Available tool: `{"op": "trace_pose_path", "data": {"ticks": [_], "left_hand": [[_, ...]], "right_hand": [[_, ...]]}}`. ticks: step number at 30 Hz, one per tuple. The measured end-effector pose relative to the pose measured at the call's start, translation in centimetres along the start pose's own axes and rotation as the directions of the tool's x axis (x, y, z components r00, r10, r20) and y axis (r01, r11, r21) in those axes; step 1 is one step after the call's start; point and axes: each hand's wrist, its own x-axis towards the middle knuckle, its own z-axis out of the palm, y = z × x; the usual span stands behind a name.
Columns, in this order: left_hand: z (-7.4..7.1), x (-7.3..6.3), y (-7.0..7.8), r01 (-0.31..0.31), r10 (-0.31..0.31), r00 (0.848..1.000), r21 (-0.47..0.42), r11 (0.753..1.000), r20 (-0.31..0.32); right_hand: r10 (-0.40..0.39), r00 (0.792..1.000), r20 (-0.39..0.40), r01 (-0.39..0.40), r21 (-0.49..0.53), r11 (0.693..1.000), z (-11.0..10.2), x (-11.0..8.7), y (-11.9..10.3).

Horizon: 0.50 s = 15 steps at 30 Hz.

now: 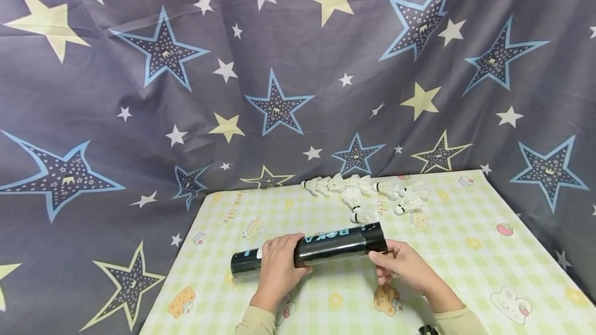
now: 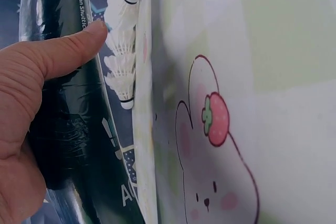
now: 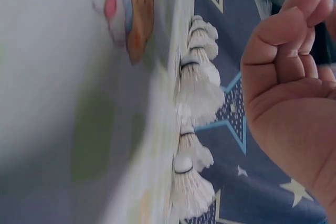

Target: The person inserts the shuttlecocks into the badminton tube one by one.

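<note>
A black shuttlecock tube [image 1: 335,244] with blue lettering is held slantwise above the table, its right end higher. My left hand [image 1: 281,262] grips it left of the middle, thumb on the near side. The left wrist view shows that thumb across the tube's [image 2: 68,124] dark, shiny wrap. At the tube's right end is my right hand [image 1: 405,265], its thumb and forefinger pinching the rim. In the right wrist view, the right hand's [image 3: 289,77] other fingers are curled toward the palm. What lies inside the tube is hidden.
Several white shuttlecocks [image 1: 352,198] lie in a loose group at the table's back edge. The table [image 1: 223,252] has a green checked cloth with cartoon prints. A dark star-patterned curtain [image 1: 298,66] hangs behind it. A small black object [image 1: 427,330] shows at the bottom edge, by the right sleeve.
</note>
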Motion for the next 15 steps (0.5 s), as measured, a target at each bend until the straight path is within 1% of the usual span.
{"op": "trace_pose_path", "data": {"ticks": [4,7,8,10,12,15], "left_hand": [[0.0,-0.4,-0.1,0.014,-0.014,1.0,0.001,1.0,-0.016],[-0.1,-0.5,-0.3,0.026,-0.026,1.0,0.002,1.0,-0.015],[-0.1,-0.5,-0.3,0.028,-0.028,1.0,0.005,1.0,-0.013],[-0.2,-0.6,-0.4,0.034,-0.034,0.999,0.003,0.999,-0.002],[-0.2,-0.7,-0.5,0.027,-0.027,1.0,0.007,1.0,0.002],[-0.2,-0.8,-0.6,0.02,-0.02,1.0,0.01,1.0,0.017]], "right_hand": [[-0.027,0.999,-0.036,0.025,-0.047,0.999,-1.8,-0.8,-0.5],[-0.033,0.997,-0.07,0.026,-0.097,0.995,-3.9,-1.3,-0.7],[-0.027,0.996,-0.086,0.017,-0.106,0.994,-4.7,-1.4,-0.8],[0.014,0.99,-0.14,-0.031,-0.123,0.992,-6.3,-1.3,-0.8],[0.06,0.974,-0.218,-0.092,-0.136,0.986,-7.8,-1.1,-0.8],[0.135,0.932,-0.338,-0.193,-0.144,0.97,-9.8,-0.8,-0.4]]}}
